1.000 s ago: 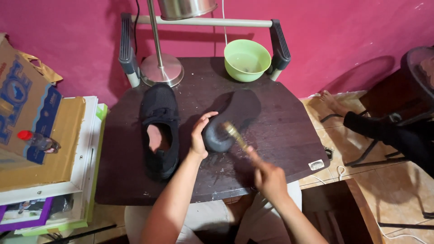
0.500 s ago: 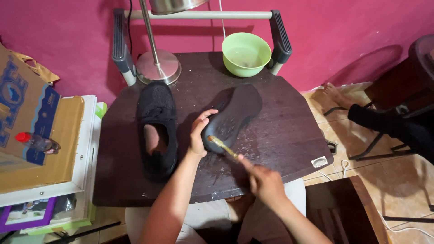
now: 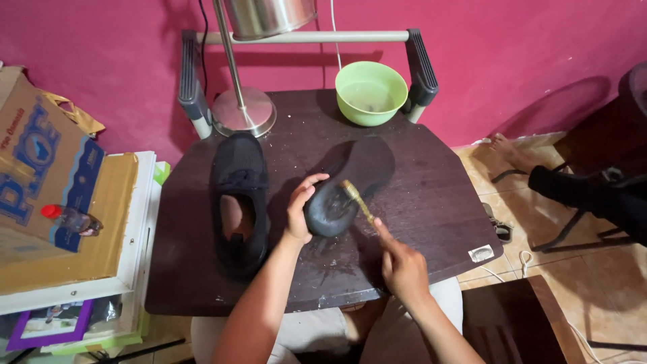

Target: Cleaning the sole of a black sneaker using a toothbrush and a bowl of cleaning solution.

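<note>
A black shoe lies sole-up in the middle of the dark wooden table. My left hand grips its heel end from the left. My right hand holds a small brush by its thin handle, the bristle head pressed on the wet sole. A second black shoe rests upright on the table just left of my left hand, its opening facing up.
A green bowl stands at the table's back edge beside a metal lamp base. A cardboard box and stacked items sit at the left. Another person's leg and foot stretch over the tiled floor at right.
The brush has shifted a little along the sole toward the heel while my left hand keeps hold of the shoe. The camera view has tilted slightly downward.
</note>
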